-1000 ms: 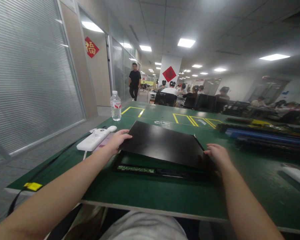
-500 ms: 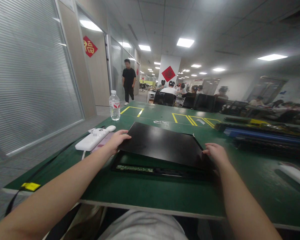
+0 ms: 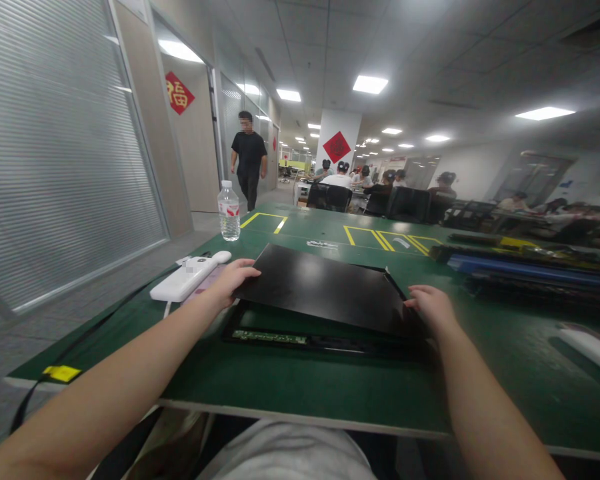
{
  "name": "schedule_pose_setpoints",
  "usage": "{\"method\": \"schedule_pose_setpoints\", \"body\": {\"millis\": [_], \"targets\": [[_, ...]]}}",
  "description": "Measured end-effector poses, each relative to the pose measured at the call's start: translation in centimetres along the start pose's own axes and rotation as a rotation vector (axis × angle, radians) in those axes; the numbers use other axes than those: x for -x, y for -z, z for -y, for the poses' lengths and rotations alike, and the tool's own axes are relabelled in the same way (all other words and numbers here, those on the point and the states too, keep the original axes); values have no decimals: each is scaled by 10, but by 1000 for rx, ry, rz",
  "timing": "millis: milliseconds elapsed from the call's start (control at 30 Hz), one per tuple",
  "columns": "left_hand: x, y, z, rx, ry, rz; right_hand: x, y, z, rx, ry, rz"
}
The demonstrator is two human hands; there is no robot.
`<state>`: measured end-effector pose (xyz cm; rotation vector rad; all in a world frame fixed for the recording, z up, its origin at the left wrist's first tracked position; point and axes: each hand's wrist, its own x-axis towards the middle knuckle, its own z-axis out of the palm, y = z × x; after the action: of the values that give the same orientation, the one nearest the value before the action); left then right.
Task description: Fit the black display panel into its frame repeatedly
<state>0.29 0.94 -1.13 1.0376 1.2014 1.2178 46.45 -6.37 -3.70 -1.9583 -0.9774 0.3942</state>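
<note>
A thin, glossy black panel (image 3: 320,287) tilts over the green table, between my two hands. My left hand (image 3: 234,280) grips its left edge, thumb on top and the other fingers hidden underneath. At the opposite edge, my right hand (image 3: 433,307) is closed with its fingertips on the panel's rim. Beneath the panel lies a black frame (image 3: 365,348), partly covered, and a narrow green circuit board (image 3: 270,337) shows along its near side. Whether the panel touches the frame at the far right corner I cannot tell.
Left of the panel are a white power strip (image 3: 183,280) and a water bottle (image 3: 229,212). Stacked dark and blue parts (image 3: 505,270) lie at the right, near a white object (image 3: 593,350). Beyond the table a person in black (image 3: 250,157) walks; others sit farther back.
The person in black has walked closer and slightly left. My hands and the black panel have barely moved.
</note>
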Motion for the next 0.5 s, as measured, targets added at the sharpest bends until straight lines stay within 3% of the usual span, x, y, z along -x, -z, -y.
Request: {"method": "schedule_pose_setpoints", "body": {"millis": [500], "targets": [[2, -4, 6, -104, 19, -3, 5, 1, 8, 197, -11, 4]]}}
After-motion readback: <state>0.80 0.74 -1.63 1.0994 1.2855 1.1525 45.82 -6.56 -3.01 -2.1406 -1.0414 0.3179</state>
